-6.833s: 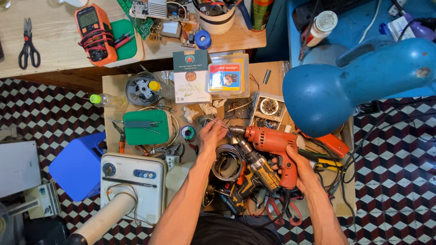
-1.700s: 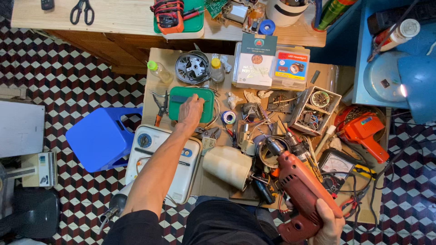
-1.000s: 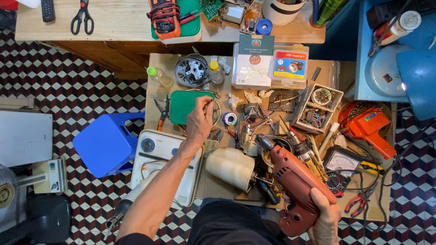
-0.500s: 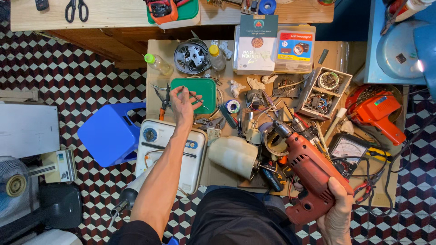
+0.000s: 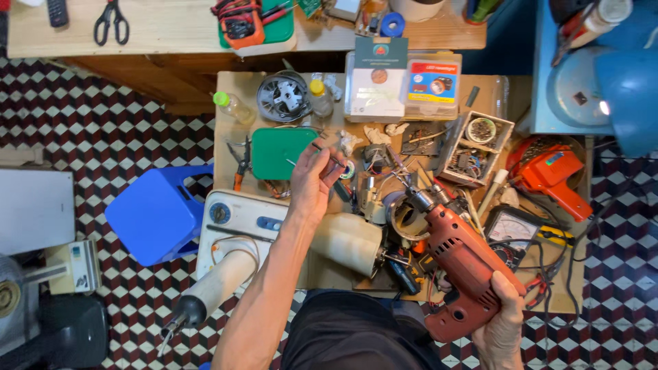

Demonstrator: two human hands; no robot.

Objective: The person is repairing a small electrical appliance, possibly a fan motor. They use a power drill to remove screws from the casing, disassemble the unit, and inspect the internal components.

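**Drill in one hand, thin bit pinched in the other**

The cluttered counter (image 5: 226, 103) stretches out ahead of both hands, carrying a green case (image 5: 281, 152) just beyond the left grip and an orange drill (image 5: 548, 179) well off to the right of the right grip. Beside the counter, left of the left arm, sits a blue stool (image 5: 157, 214).

The right hand (image 5: 504, 327) is wrapped tight around the handle of the red drill (image 5: 458, 257), whose chuck (image 5: 419, 199) points up and left toward the other hand. The left hand (image 5: 312, 181) holds its grip narrow, fingertips pinched on a thin drill bit (image 5: 327, 155), raised over the counter near the green case.

The bit looks slight for a fingertip pinch; a slip would likely drop it into the dense litter of parts below, where it would be hard to find. The drill's cable also seems tangled among loose tools and could drag them.
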